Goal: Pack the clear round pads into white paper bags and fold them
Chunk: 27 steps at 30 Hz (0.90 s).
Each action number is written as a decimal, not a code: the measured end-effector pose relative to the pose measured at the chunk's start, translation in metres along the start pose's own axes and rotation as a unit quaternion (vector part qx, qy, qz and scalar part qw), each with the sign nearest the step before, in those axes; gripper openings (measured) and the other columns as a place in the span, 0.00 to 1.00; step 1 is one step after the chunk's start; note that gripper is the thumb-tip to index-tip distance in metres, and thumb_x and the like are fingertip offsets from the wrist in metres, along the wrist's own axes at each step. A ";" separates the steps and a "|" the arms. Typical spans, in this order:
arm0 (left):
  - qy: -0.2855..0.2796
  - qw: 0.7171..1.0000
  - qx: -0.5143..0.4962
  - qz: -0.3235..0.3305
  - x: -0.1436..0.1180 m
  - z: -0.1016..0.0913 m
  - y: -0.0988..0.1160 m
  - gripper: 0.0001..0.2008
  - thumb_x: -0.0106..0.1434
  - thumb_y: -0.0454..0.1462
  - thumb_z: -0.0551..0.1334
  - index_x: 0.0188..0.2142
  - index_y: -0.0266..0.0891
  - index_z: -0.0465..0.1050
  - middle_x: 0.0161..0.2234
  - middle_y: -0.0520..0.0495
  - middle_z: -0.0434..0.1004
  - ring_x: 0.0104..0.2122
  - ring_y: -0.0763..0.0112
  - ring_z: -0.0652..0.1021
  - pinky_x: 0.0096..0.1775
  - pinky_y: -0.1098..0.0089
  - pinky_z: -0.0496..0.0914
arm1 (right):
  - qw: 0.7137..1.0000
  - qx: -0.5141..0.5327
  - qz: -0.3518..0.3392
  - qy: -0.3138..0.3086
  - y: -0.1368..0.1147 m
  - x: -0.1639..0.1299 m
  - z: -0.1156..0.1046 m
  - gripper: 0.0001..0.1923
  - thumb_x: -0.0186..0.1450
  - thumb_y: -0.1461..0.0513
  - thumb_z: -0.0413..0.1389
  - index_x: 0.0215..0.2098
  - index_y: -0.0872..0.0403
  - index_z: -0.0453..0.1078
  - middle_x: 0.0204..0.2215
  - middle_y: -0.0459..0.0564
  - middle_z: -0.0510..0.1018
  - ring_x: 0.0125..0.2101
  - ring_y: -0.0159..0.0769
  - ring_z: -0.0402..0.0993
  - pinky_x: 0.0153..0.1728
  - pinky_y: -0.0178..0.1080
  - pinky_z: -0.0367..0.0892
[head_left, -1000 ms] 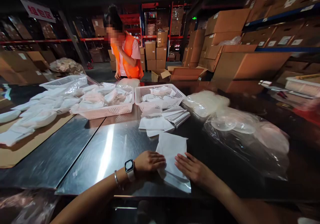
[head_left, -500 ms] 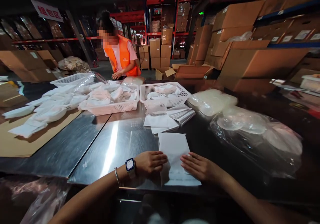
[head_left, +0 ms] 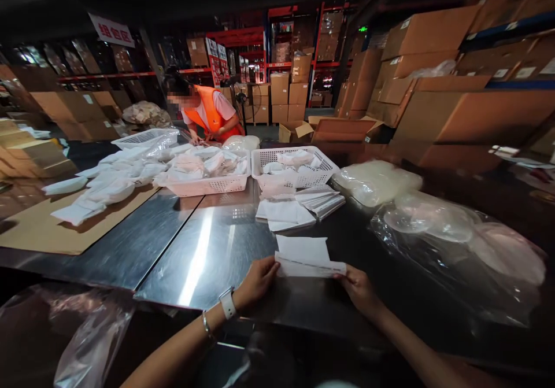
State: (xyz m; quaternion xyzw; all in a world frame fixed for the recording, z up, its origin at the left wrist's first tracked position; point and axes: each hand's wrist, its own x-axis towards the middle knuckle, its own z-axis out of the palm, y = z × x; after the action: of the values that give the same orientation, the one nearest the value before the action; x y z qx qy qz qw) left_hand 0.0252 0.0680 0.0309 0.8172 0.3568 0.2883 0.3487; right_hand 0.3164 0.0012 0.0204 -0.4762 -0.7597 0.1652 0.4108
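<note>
A white flat bag point(head_left: 304, 255) lies on the steel table point(head_left: 208, 249) in front of me, its near end folded up. My left hand point(head_left: 255, 281) pinches the left corner of that fold. My right hand point(head_left: 358, 287) pinches the right corner. A smartwatch and a thin bracelet sit on my left wrist. Just beyond lies a loose pile of more white flat bags point(head_left: 299, 207).
Two white mesh baskets point(head_left: 208, 184) point(head_left: 321, 168) with white items stand mid-table. Clear plastic bags of pale round pads point(head_left: 459, 232) lie at right. Cardboard sheet point(head_left: 39, 229) with white pieces at left. A person in an orange vest point(head_left: 208, 113) leans over the far side. Stacked cartons point(head_left: 433, 58) behind.
My hands were pressing flat on the bag; now they grip its near edge at both corners and have folded it up and away. The far person has bent lower.
</note>
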 end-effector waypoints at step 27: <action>0.114 0.960 0.191 -0.168 0.004 0.023 0.023 0.17 0.70 0.39 0.48 0.31 0.39 0.71 0.29 0.44 0.79 0.29 0.64 0.77 0.29 0.69 0.57 | 0.966 -0.042 0.229 0.108 -0.012 0.028 0.023 0.29 0.57 0.36 0.42 0.16 0.50 0.50 0.15 0.42 0.53 0.20 0.30 0.51 0.22 0.35 0.49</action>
State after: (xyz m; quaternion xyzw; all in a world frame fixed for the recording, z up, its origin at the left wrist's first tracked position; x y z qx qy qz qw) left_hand 0.0531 0.0509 0.0358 0.7586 0.5747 0.2438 0.1865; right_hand 0.2859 0.0226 0.0269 -0.6696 -0.5875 0.1704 0.4212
